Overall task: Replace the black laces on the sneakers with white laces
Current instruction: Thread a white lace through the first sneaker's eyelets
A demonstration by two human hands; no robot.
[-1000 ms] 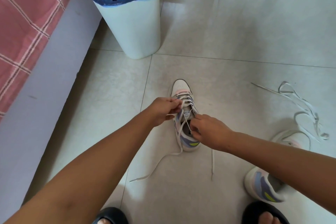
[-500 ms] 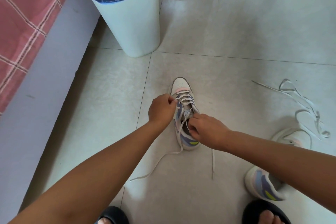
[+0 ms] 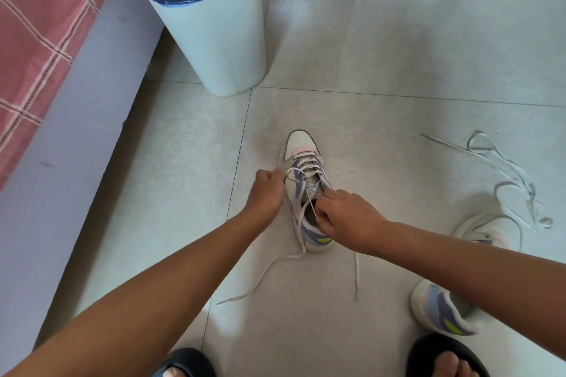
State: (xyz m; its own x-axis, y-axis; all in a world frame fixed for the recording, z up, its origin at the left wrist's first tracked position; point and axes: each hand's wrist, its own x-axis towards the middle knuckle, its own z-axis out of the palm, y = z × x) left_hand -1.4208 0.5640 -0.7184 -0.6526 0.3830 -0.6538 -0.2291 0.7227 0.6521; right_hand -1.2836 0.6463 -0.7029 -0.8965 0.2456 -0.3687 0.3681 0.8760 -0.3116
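Tiled floor, bin (image 3: 214, 40) behind. The sneaker (image 3: 306, 190) stands between your hands: the left hand (image 3: 266, 190), fingers curled, seems to pull lace at its side; the right hand (image 3: 346, 220) pinches the white lace (image 3: 311, 208). Uneven pulling may leave ends (image 3: 260, 281) unequal; the spare lace (image 3: 505, 174) lies tangle-prone.

- Pale glossy floor tiles (image 3: 398, 49), thin grout lines, soft daylight glare.
- Pink plaid bedding (image 3: 39, 24) top-left, over grey bed side (image 3: 70, 144).
- White bin (image 3: 214, 40) w/ blue liner, back centre.
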